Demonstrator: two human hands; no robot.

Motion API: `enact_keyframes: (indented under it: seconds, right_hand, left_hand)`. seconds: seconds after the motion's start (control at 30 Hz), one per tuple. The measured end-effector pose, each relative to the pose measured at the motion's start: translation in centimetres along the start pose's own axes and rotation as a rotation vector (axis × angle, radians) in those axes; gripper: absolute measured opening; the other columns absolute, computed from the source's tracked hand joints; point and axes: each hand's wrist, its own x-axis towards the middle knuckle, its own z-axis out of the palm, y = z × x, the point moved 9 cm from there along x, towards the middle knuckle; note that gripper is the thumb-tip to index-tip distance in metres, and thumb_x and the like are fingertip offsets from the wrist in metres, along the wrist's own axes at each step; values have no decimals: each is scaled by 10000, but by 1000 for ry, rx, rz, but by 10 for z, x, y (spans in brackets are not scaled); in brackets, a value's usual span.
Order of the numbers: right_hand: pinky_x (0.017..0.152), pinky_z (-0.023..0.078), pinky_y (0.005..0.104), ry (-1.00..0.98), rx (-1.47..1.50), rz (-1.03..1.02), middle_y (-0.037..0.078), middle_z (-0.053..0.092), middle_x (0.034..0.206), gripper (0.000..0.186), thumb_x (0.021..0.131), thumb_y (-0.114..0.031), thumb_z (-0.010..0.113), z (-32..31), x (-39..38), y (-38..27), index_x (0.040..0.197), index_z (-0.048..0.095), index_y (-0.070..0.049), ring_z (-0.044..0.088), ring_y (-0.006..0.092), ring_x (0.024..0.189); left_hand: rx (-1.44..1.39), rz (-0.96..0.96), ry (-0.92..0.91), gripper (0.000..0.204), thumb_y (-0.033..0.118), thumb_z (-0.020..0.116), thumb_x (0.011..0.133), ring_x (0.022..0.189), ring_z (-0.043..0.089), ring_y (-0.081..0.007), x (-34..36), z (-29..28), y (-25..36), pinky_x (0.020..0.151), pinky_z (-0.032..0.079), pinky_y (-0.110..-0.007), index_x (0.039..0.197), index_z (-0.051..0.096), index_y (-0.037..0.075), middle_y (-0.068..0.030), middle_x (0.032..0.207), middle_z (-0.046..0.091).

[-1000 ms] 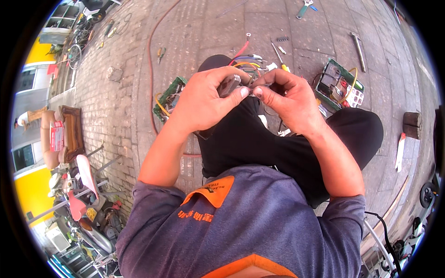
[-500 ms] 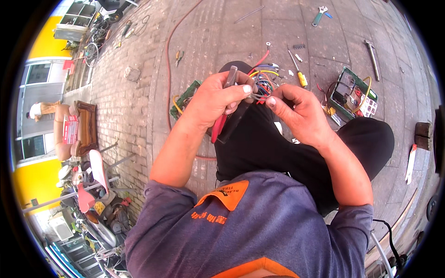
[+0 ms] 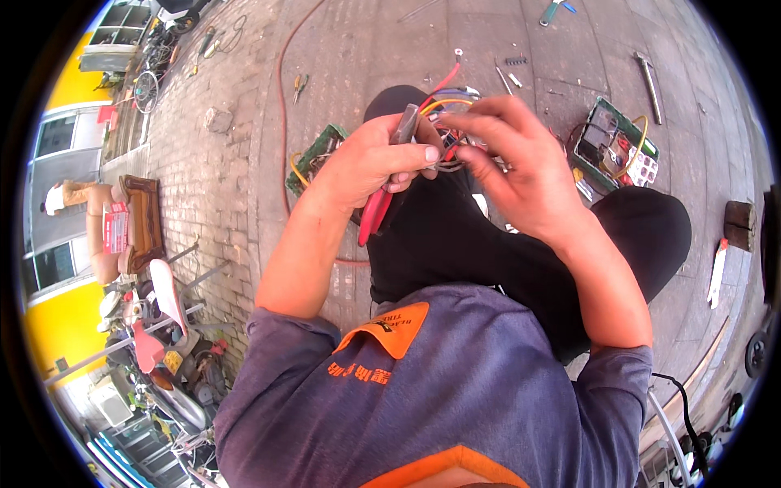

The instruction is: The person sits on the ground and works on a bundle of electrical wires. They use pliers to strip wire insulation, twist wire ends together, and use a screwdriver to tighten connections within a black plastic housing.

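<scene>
A: Item one, left hand (image 3: 370,159)?

B: I log its grip closed around red-handled pliers (image 3: 381,199), handles hanging down toward the near side, jaws pointing up beside the thumb. Half a second ago the pliers sat lower in the fist; now the head stands clear above the fingers.

A: Item two, right hand (image 3: 521,167)?

B: Fingers spread and curled, grip partly open, fingertips touching the bundle of coloured wires (image 3: 449,122) held over the dark-trousered knee (image 3: 455,236). Earlier it lay closer against the left hand; now it sits a little to the right.

A: Item three, surroundings?

B: Brick pavement (image 3: 236,163); green circuit board (image 3: 313,154) left of the knee; open green box of parts (image 3: 614,146) to the right; a hammer (image 3: 648,75) far right.
</scene>
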Motion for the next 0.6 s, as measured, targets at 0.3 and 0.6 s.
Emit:
enact_keyframes:
  seconds: [0.3, 0.6]
  right_hand:
    - [792, 570, 441, -119, -258, -76, 70, 648, 956, 196, 860, -146, 819, 9, -10, 2, 994, 690, -85, 653, 312, 907]
    - [768, 543, 456, -188, -282, -3, 79, 627, 918, 154, 902, -134, 781, 12, -13, 8, 1013, 682, -93, 628, 328, 888]
  left_hand:
    - [119, -20, -29, 242, 228, 785, 908, 597, 487, -46, 6, 9, -8, 524, 377, -224, 1008, 650, 54, -38, 826, 689]
    - [49, -27, -96, 242, 200, 783, 903, 601, 508, -60, 10, 8, -10, 524, 392, -231, 1011, 640, 37, -68, 826, 692]
